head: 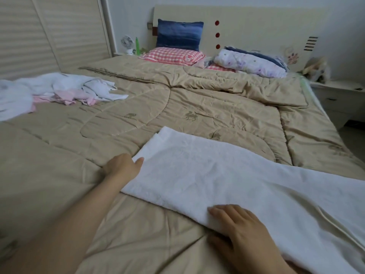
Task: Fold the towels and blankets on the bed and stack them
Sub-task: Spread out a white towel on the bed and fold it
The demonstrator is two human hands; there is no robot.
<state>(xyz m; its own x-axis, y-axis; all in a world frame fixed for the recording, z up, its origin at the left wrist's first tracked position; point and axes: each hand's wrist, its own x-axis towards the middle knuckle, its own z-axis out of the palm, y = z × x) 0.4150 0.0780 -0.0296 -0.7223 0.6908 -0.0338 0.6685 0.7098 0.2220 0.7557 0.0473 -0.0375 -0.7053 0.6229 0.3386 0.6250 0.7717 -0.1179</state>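
Note:
A white towel [227, 175] lies folded lengthwise on the tan quilt [138, 107], running from the middle to the lower right. My left hand [123, 168] is at its left edge, thumb on top and fingers tucked under the cloth. My right hand [243, 226] rests on the near edge with fingers spread and the thumb under the hem. A heap of unfolded white and pink cloths [65, 90] lies at the far left of the bed.
At the headboard [246, 22] are a blue pillow [178, 35], a red checked pillow [173, 55] and a rolled floral blanket [250, 63]. A small fan [127, 43] stands on the left nightstand. A white nightstand [339, 95] is on the right, a wardrobe [49, 30] on the left.

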